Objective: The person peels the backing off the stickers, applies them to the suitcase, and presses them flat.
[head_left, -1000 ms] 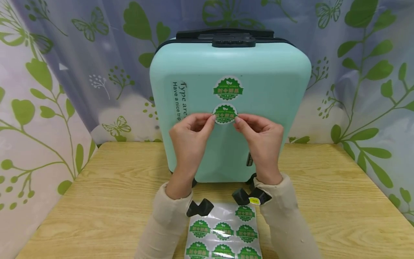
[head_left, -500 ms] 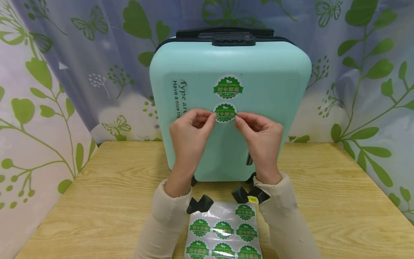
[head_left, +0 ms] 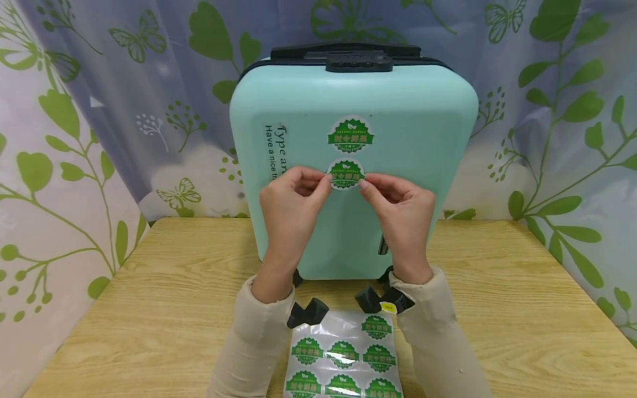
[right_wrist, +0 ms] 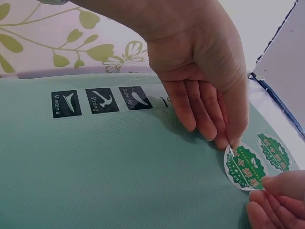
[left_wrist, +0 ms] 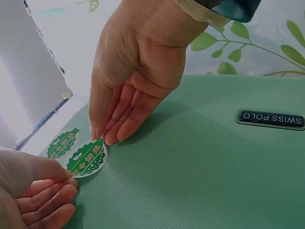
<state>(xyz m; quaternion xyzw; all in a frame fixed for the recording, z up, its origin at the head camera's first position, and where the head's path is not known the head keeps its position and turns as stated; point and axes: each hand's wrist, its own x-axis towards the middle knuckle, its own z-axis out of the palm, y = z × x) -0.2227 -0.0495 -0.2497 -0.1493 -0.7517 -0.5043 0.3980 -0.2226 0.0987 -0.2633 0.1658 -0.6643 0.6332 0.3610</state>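
Note:
A round green-and-white sticker is held close against the front of a mint green suitcase. My left hand pinches its left edge between thumb and forefinger. On the opposite edge, my right hand pinches it the same way. Just above, a matching sticker lies flat on the suitcase. In the left wrist view, both hands grip the sticker by its rim, near the suitcase surface. The right wrist view shows the same sticker with fingertips at two sides.
A sheet of several green stickers lies on the wooden table between the forearms. The suitcase stands upright on the table, its black handle on top. Behind it hangs a leaf-patterned curtain. A dark nameplate sits on the suitcase.
Both hands keep their pinch on the sticker at nearly the same spot. Only a very slight shift of the left hand's fingers shows.

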